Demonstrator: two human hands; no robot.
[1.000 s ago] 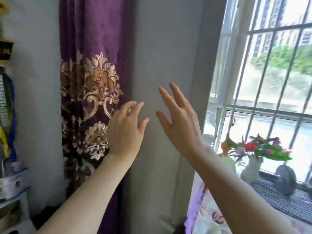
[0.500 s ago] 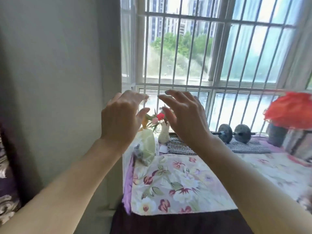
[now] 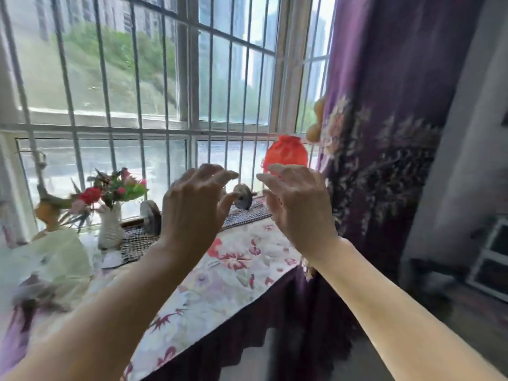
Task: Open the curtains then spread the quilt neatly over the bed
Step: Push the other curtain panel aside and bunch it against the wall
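While the view a second ago faced a bare wall with a purple curtain bunched at the far left, it has since swung rightward across the window and now takes in the barred window (image 3: 165,78) almost whole, with a second purple curtain (image 3: 384,133) hanging at the right edge of the glass. That suggests the left side is already drawn back and the person is turning to check or deal with the right one; this curtain looks gathered clear of most of the panes, though its upper part runs out of frame.

At the far left, motion blur smears a pale green bundle (image 3: 49,259) and a vase of flowers (image 3: 110,226) on the sill, so their details are hard to read. Next comes the left hand (image 3: 195,207), raised with fingers loosely curled and holding nothing. Below and between the arms lies a floral cloth (image 3: 233,270) over the ledge; whether it is the quilt cannot be told, and no bed is visible. The right hand (image 3: 299,207) is likewise raised, released and empty, near the right curtain but not touching it. A dumbbell (image 3: 243,198) is partly hidden behind the hands, and a red object (image 3: 286,155) sits behind the right fingertips. The dim room at the far right is too blurred to make out.
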